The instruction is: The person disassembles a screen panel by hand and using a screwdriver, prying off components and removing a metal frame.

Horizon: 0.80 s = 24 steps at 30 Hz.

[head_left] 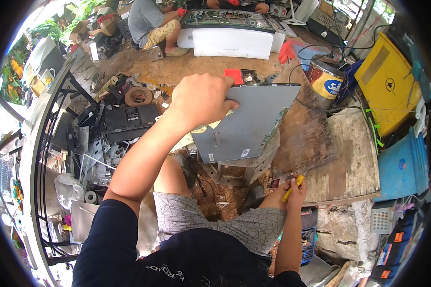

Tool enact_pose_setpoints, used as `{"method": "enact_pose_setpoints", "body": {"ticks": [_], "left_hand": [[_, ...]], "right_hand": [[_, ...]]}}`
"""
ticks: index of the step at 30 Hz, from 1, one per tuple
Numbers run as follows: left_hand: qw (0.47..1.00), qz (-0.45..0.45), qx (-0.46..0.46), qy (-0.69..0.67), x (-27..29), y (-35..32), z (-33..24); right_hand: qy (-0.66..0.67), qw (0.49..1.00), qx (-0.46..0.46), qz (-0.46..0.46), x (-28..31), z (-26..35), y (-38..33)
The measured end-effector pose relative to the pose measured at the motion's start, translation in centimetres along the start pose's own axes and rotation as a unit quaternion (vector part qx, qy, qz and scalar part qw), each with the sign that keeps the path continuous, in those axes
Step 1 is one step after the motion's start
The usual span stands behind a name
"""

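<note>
Grey flat panel [246, 126] stands tilted at the middle of the head view, its lower end over a low metal-framed stand [232, 181] in front of the person's knees. The left hand [203, 98] grips the panel's top edge, thumb on the near face and the other fingers going over to the far side, where their tips are hidden. Two small white labels sit low on the near face, and a strip of green circuit board [274, 129] shows along its right edge. Just beyond the panel is a red tray [233, 76].

On the right, near the knee, the right hand [296, 192] is closed around the yellow handle [292, 189] of a slim tool, apart from the panel. Beside it lies a worn wooden board [347, 165], with a blue bin [403, 165] to the right and a round tin [325, 81] farther off.

To the left are a black casing [129, 122] and a brown round spool [138, 96] among loose parts. At the far side, a seated co-worker in a grey shirt [146, 19] wears red gloves beside an opened device [227, 19] on a white block [232, 43].
</note>
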<state>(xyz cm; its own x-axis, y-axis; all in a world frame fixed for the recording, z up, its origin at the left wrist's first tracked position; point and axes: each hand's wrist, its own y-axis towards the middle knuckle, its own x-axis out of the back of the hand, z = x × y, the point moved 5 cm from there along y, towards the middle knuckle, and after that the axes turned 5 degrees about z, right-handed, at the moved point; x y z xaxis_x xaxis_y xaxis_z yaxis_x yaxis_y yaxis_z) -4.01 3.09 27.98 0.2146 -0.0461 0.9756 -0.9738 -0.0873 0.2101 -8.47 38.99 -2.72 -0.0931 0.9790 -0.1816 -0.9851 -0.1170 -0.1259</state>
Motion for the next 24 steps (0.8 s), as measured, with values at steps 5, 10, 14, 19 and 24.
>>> {"method": "enact_pose_setpoints", "body": {"ticks": [5,10,14,19,24], "left_hand": [[1.000,0.002,-0.005,0.001,0.03,-0.27,-0.21],[1.000,-0.009,-0.006,0.001,-0.02,-0.47,-0.30],[1.000,-0.014,-0.004,-0.002,-0.22,-0.60,-0.20],[1.000,-0.021,-0.007,0.004,-0.03,-0.79,-0.48],[1.000,-0.019,0.004,0.013,-0.06,-0.77,-0.43]], "right_hand": [[0.073,0.997,0.012,-0.007,0.37,0.02,0.13],[0.075,0.997,0.004,-0.006,0.47,0.00,0.20],[0.060,0.998,-0.008,-0.013,0.06,0.30,-0.04],[0.057,0.998,-0.014,-0.016,0.06,0.34,-0.04],[0.060,0.998,-0.012,-0.014,0.18,0.05,0.08]]}}
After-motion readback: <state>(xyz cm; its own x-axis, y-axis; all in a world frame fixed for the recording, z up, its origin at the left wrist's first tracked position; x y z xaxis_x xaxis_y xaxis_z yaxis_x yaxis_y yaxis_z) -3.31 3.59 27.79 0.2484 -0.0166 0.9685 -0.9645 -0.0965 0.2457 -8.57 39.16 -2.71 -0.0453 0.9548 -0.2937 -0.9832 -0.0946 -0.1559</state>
